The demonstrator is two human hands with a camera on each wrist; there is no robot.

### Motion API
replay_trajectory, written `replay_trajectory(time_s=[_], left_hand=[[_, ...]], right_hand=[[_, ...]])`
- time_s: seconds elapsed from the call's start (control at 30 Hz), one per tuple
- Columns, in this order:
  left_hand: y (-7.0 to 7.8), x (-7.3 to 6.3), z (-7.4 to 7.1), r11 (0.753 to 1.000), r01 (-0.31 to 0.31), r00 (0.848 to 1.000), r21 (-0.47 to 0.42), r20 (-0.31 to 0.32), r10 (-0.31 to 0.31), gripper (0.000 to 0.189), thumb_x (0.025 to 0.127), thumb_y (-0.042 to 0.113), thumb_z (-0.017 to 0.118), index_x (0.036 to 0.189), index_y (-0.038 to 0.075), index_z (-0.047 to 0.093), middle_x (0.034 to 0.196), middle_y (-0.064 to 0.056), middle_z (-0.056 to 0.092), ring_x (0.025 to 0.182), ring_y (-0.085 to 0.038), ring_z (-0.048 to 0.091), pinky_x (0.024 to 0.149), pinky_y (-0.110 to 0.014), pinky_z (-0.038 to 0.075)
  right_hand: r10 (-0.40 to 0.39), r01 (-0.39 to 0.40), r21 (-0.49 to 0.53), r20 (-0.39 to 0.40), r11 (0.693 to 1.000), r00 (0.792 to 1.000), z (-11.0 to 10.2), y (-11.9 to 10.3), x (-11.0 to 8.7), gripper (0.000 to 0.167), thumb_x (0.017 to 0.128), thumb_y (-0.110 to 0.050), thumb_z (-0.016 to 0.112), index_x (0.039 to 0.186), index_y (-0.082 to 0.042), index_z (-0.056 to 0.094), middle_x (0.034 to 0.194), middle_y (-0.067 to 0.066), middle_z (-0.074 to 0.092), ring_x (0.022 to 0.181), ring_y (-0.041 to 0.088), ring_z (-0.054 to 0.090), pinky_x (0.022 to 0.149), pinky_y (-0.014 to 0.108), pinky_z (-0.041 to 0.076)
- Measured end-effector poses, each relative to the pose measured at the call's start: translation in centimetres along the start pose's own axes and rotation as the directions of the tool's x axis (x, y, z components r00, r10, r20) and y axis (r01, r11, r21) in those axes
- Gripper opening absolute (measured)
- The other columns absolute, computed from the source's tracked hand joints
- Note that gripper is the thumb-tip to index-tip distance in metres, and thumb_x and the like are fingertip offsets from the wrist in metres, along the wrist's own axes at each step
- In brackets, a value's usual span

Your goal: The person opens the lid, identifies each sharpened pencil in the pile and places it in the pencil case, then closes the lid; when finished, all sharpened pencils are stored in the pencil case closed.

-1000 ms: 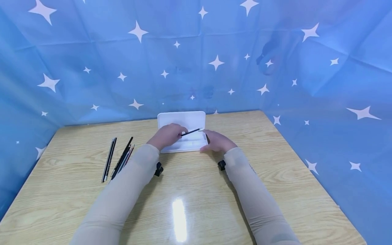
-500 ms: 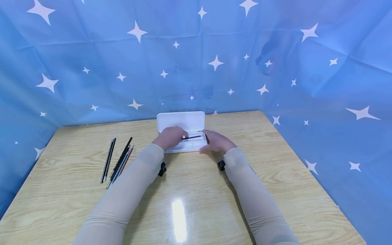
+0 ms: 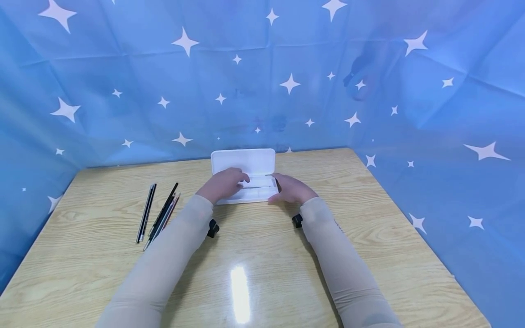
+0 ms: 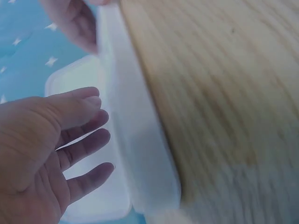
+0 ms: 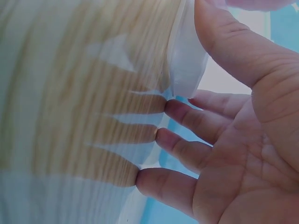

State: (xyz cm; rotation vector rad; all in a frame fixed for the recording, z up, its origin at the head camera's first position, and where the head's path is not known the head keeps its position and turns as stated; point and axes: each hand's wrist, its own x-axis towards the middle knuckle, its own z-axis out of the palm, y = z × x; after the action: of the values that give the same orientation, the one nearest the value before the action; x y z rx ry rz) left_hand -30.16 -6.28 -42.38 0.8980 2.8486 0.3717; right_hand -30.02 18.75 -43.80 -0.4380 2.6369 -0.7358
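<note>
A white pencil case (image 3: 243, 160) lies with its lid raised near the back edge of the table. Over the left part of its tray is my left hand (image 3: 223, 184), fingers parted; the left wrist view shows nothing between thumb and fingers. A thin dark pencil (image 3: 258, 187) lies lengthwise in the tray, its left end partly covered by that hand. My right hand (image 3: 292, 189) holds the case's right end, thumb at the front wall and index finger round the back. In the right wrist view, the other fingertips (image 5: 161, 133) rest on the tabletop.
Two pencils (image 3: 146, 213) lie side by side on the wooden table (image 3: 279, 273) at the left. Close by is a loose bunch of several more pencils (image 3: 163, 216), beside the left forearm. A blue star-patterned cloth (image 3: 262, 91) hangs behind the table.
My left hand has lowered the dark pencil into the case and let go of it, its fingers now parted. The right hand has stayed at the case's right end.
</note>
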Motion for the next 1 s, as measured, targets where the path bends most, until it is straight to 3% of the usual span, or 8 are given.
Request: replay_trajectory(time_s=[0.27, 0.37, 0.5, 0.6, 0.73, 0.87, 1.0], left_hand=[[-3.0, -4.0, -2.0, 0.979, 0.029, 0.995, -0.203, -0.091, -0.048, 0.032, 0.104, 0.009, 0.057, 0.134, 0.005, 0.064, 0.123, -0.013, 0.067, 0.112, -0.027, 0.063, 0.096, -0.044, 0.051], [-4.1, -5.6, -3.0, 0.97, 0.044, 0.986, -0.239, -0.146, -0.08, 0.031, 0.103, 0.008, 0.055, 0.133, 0.002, 0.064, 0.118, -0.015, 0.068, 0.107, -0.029, 0.063, 0.092, -0.046, 0.052], [-5.4, -7.8, -4.1, 0.955, 0.108, 0.967, -0.276, -0.192, -0.165, 0.032, 0.104, 0.01, 0.054, 0.134, 0.002, 0.063, 0.114, -0.016, 0.068, 0.103, -0.03, 0.064, 0.085, -0.046, 0.052], [-6.0, -9.3, -4.8, 0.906, 0.163, 0.946, -0.39, -0.198, -0.256, 0.034, 0.105, 0.012, 0.053, 0.137, 0.004, 0.059, 0.118, -0.018, 0.065, 0.1, -0.033, 0.064, 0.079, -0.048, 0.057], [-6.7, -10.9, -5.3, 0.825, 0.192, 0.914, -0.531, -0.21, -0.348, 0.034, 0.106, 0.013, 0.052, 0.139, 0.005, 0.056, 0.12, -0.022, 0.061, 0.096, -0.033, 0.064, 0.073, -0.048, 0.06], [-7.3, -12.3, -4.9, 0.807, 0.215, 0.903, -0.551, -0.202, -0.379, 0.035, 0.106, 0.014, 0.052, 0.139, 0.002, 0.056, 0.119, -0.024, 0.061, 0.096, -0.035, 0.064, 0.072, -0.047, 0.061], [-7.8, -13.5, -4.3, 0.773, 0.237, 0.907, -0.588, -0.151, -0.393, 0.036, 0.106, 0.014, 0.052, 0.14, 0.0, 0.054, 0.122, -0.027, 0.059, 0.105, -0.042, 0.062, 0.075, -0.046, 0.061]], right_hand=[[-0.019, 0.019, -0.019, 0.005, 1.0, 1.0, -0.1, 0.0, -0.1, 0.085, 0.091, -0.034, 0.079, 0.158, -0.012, 0.032, 0.158, 0.011, 0.04, 0.145, 0.03, 0.037, 0.116, 0.049, 0.033], [-0.01, 0.01, -0.01, 0.005, 1.0, 1.0, -0.1, 0.0, -0.2, 0.087, 0.091, -0.034, 0.078, 0.159, -0.012, 0.029, 0.158, 0.012, 0.039, 0.145, 0.031, 0.037, 0.115, 0.051, 0.033], [-0.008, 0.008, 0.011, 0.005, 1.0, 1.0, 0.0, 0.0, -0.3, 0.087, 0.091, -0.033, 0.079, 0.159, -0.012, 0.029, 0.157, 0.013, 0.041, 0.143, 0.032, 0.039, 0.114, 0.052, 0.034], [-0.007, 0.007, 0.016, 0.006, 1.0, 1.0, 0.1, 0.2, -0.2, 0.087, 0.091, -0.033, 0.079, 0.159, -0.012, 0.03, 0.156, 0.013, 0.041, 0.142, 0.032, 0.04, 0.114, 0.052, 0.034], [-0.003, 0.003, 0.009, 0.01, 1.0, 1.0, 0.2, 0.3, -0.2, 0.087, 0.091, -0.035, 0.078, 0.159, -0.012, 0.029, 0.157, 0.013, 0.04, 0.143, 0.032, 0.039, 0.115, 0.052, 0.034], [-0.004, 0.004, -0.004, 0.008, 1.0, 1.0, 0.2, 0.3, -0.2, 0.088, 0.091, -0.035, 0.078, 0.16, -0.012, 0.028, 0.158, 0.014, 0.038, 0.145, 0.033, 0.037, 0.115, 0.052, 0.032], [-0.012, 0.012, -0.001, 0.01, 1.0, 1.0, 0.1, 0.2, -0.3, 0.088, 0.091, -0.035, 0.078, 0.16, -0.011, 0.028, 0.159, 0.014, 0.038, 0.146, 0.033, 0.035, 0.116, 0.052, 0.031]])
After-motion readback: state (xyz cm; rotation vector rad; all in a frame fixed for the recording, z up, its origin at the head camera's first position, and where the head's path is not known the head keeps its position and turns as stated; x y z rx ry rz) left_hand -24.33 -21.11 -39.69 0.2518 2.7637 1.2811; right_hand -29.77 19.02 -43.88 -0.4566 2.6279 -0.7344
